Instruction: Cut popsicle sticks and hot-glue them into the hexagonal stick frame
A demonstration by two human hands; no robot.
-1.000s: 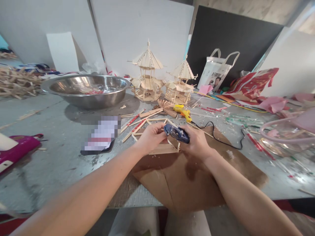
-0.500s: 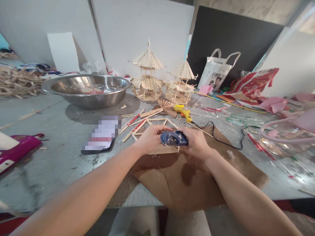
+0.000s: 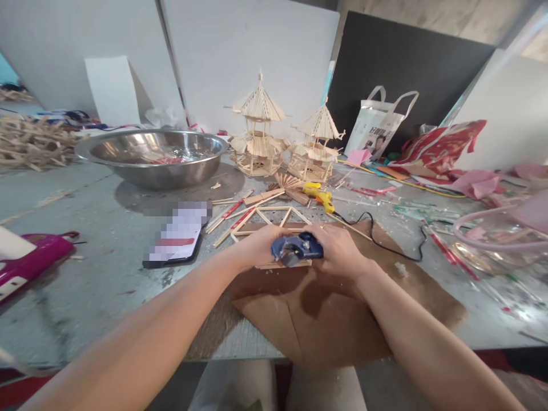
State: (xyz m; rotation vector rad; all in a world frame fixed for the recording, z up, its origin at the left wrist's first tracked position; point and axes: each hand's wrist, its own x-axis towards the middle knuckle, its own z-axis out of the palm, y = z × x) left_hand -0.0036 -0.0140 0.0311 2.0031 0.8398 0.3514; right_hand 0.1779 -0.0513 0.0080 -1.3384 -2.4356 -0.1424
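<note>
My right hand (image 3: 340,248) is closed around a dark blue hand tool (image 3: 310,244) with a curved head and a greyish, metal-looking part on its underside. My left hand (image 3: 259,245) is closed right beside the tool's head; its fingertips are hidden, and what they pinch I cannot make out. Beneath and beyond both hands lies a flat frame of thin wooden sticks (image 3: 274,209), partly covered by them. Part of it rests over a brown paper sheet (image 3: 342,325).
Two stick-built pagodas (image 3: 259,145) stand at the back. Around the work lie a yellow glue gun (image 3: 319,197) with a black cord, a phone (image 3: 182,234), a steel basin (image 3: 171,171), a purple device (image 3: 40,260), stick bundles (image 3: 231,214) and a clear, pink-rimmed container (image 3: 492,245).
The blue tool has shifted slightly left and tilted, and a greyish part of its head now shows. My left hand has moved a little lower, still close to the tool.
</note>
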